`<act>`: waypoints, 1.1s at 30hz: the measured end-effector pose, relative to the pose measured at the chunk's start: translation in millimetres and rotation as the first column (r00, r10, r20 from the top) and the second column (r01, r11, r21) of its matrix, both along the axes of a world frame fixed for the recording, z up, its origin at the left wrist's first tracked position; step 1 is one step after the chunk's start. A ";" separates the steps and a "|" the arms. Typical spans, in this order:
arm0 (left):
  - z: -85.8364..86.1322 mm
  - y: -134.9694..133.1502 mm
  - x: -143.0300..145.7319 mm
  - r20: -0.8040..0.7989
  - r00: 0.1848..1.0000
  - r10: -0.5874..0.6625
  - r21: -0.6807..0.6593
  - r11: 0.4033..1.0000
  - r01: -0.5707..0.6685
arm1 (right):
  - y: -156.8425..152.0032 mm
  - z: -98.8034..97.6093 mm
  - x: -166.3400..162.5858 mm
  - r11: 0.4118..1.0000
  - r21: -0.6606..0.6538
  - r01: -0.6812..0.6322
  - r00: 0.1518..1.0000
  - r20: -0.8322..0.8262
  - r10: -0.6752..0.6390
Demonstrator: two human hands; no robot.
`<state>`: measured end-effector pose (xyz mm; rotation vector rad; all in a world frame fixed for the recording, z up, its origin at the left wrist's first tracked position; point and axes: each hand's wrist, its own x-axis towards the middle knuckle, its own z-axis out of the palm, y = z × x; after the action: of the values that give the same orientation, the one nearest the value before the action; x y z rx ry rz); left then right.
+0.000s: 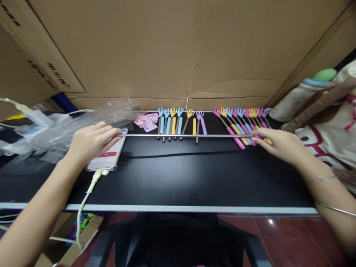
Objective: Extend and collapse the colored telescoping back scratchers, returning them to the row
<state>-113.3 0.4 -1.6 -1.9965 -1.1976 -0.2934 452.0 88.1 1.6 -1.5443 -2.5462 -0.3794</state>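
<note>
A thin metal telescopic back scratcher (178, 135) is drawn out level above the black table. My left hand (93, 142) pinches one end, where a bit of pink shows at the fingertips; its claw is hidden. The other end is between the closed fingers of my right hand (274, 144). Behind the rod lie several short back scratchers (190, 113) with blue, yellow and purple claws and bare metal ends. Loose coloured handle sleeves, such as a yellow one (194, 126), lie among them. Near my right hand is a row of back scratchers with sleeved handles (236, 137).
A phone (107, 157) with a plugged-in cable (83, 204) lies under my left hand. Clear plastic bags (108, 113) and pink cards (147, 121) are at the left back. Cardboard (167, 48) walls the rear. A bottle (294, 98) and a cloth item (328, 141) stand right.
</note>
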 end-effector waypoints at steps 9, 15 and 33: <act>11.2 0.6 -0.3 -0.062 0.998 -0.029 0.151 0.988 0.038 | -0.4 2.1 4.0 0.960 0.256 -0.116 0.993 0.037 0.111; 10.2 5.6 52.3 -0.076 0.992 -0.102 0.073 0.991 0.108 | -19.9 9.1 -48.4 0.860 0.422 -0.287 0.957 0.162 0.240; 10.6 -7.2 183.1 0.185 0.954 -0.237 -0.106 0.960 0.259 | -76.5 14.2 -146.7 0.928 0.252 -0.275 0.961 0.063 0.268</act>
<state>69.8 -6.8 9.1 -2.2773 -1.0911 -0.5347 305.3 11.6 15.8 -1.0851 -2.5586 -0.6683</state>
